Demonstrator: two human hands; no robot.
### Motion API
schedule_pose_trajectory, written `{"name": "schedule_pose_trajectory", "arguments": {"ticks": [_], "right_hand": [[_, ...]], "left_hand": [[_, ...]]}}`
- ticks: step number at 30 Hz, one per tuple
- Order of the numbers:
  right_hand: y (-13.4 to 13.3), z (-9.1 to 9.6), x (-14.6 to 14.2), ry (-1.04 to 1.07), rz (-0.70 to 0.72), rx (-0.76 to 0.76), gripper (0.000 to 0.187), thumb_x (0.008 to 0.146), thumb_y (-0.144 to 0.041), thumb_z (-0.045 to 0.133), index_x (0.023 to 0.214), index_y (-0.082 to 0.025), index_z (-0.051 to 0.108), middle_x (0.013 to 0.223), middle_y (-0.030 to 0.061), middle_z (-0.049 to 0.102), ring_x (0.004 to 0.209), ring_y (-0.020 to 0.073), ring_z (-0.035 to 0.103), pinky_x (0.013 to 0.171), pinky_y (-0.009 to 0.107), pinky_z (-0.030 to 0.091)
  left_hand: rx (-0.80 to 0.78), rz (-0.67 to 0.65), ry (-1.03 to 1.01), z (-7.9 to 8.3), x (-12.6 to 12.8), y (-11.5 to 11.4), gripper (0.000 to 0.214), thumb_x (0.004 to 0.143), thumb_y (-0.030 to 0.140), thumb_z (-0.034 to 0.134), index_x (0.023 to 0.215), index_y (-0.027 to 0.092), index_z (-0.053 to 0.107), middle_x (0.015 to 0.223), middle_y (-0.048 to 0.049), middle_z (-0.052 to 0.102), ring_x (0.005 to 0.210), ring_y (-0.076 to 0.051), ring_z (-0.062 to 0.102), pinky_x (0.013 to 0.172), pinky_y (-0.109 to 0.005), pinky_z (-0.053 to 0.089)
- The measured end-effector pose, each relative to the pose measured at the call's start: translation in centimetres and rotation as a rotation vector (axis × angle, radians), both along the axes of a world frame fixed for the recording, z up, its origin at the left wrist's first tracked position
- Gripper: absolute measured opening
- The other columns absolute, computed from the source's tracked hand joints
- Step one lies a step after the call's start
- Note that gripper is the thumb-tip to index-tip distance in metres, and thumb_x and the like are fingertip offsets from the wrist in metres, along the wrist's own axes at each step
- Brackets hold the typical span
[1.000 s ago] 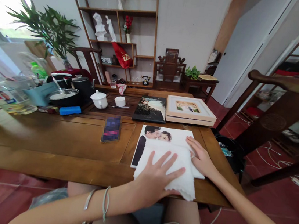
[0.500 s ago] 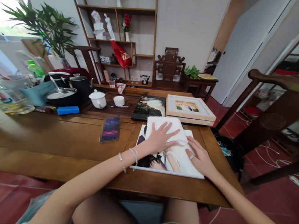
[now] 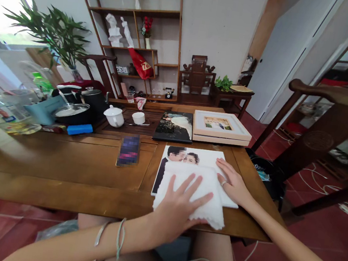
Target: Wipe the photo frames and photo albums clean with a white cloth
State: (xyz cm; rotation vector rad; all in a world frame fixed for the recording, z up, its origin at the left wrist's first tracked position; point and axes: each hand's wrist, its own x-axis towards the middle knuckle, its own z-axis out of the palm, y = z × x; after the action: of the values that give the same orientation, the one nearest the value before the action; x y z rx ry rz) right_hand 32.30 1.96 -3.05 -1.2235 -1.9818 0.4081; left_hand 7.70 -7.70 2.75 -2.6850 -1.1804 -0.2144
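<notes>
Pulled cloth [image 3: 207,180] toward near side within last half second; now covering near part of print [image 3: 205,158], at near right of surface [image 3: 59,162], baring far part. Pressing flat on cloth with left grip [image 3: 174,210], fingers apart, clamped on nothing; resting right grip [image 3: 234,186] flat on print's right side, fingers closer together. Can read "7" on red bag [image 3: 140,63], "03" on calendar [image 3: 121,69], both far left; cannot make out bottle [image 3: 9,114] label.
</notes>
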Motion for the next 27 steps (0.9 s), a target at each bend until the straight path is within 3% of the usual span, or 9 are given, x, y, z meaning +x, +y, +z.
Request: {"name": "schedule_pose_trajectory", "arguments": {"ticks": [2,5,9,14,18,23,27], "right_hand": [[0.0,0.0,0.0,-0.003,0.007,0.007,0.043,0.090,-0.035,0.049,0.130,-0.021,0.058,0.142,0.0122,0.051,0.135,0.0283,0.043,0.114,0.052,0.032],[0.0,0.0,0.0,-0.018,0.007,0.009,0.043,0.090,-0.036,0.048,0.130,-0.021,0.057,0.141,0.0123,0.052,0.135,0.0284,0.043,0.113,0.053,0.033],[-0.1,0.3,0.0,-0.045,-0.003,-0.008,0.045,0.091,-0.036,0.047,0.130,-0.018,0.056,0.142,0.0148,0.051,0.135,0.0291,0.043,0.113,0.054,0.032],[-0.2,0.7,-0.1,-0.055,-0.013,-0.035,0.046,0.091,-0.036,0.047,0.131,-0.016,0.055,0.143,0.0155,0.050,0.135,0.0288,0.042,0.114,0.053,0.032],[-0.2,0.7,-0.2,-0.055,-0.015,-0.048,0.045,0.090,-0.036,0.047,0.130,-0.017,0.056,0.143,0.0149,0.050,0.135,0.0286,0.043,0.114,0.053,0.032],[-0.1,0.6,-0.2,-0.051,-0.021,-0.038,0.044,0.090,-0.035,0.047,0.130,-0.018,0.057,0.142,0.0140,0.051,0.135,0.0281,0.043,0.114,0.053,0.032],[-0.1,0.5,-0.1,-0.047,-0.015,-0.029,0.044,0.090,-0.035,0.048,0.130,-0.018,0.057,0.142,0.0138,0.051,0.135,0.0278,0.043,0.114,0.052,0.033]], "left_hand": [[0.007,-0.030,-0.002,-0.1,-0.3,-1.1,0.062,0.093,0.064,0.036,0.149,0.041,0.022,0.159,-0.0068,0.019,0.144,-0.032,0.021,0.107,-0.062,0.029],[-0.018,-0.046,-0.015,-0.3,-0.6,-0.2,0.064,0.093,0.065,0.033,0.150,0.040,0.019,0.159,-0.0075,0.019,0.145,-0.032,0.020,0.107,-0.063,0.027],[-0.054,0.004,-0.019,-0.1,-0.4,4.2,0.062,0.094,0.064,0.031,0.150,0.038,0.023,0.158,-0.0089,0.022,0.144,-0.032,0.022,0.108,-0.065,0.024],[-0.130,0.019,0.026,1.2,-0.2,10.7,0.061,0.095,0.061,0.035,0.150,0.035,0.025,0.159,-0.0088,0.020,0.145,-0.031,0.019,0.107,-0.066,0.024],[-0.191,0.077,0.015,1.9,-0.1,13.4,0.059,0.097,0.059,0.033,0.150,0.035,0.024,0.158,-0.0083,0.022,0.144,-0.032,0.021,0.107,-0.066,0.024],[-0.142,0.089,0.014,1.7,-0.2,12.5,0.058,0.098,0.056,0.034,0.150,0.031,0.027,0.156,-0.0098,0.028,0.142,-0.031,0.026,0.107,-0.062,0.029],[-0.106,0.098,0.030,1.1,-0.7,8.9,0.057,0.097,0.055,0.036,0.149,0.032,0.029,0.155,-0.0081,0.030,0.141,-0.030,0.028,0.106,-0.059,0.032]]}}
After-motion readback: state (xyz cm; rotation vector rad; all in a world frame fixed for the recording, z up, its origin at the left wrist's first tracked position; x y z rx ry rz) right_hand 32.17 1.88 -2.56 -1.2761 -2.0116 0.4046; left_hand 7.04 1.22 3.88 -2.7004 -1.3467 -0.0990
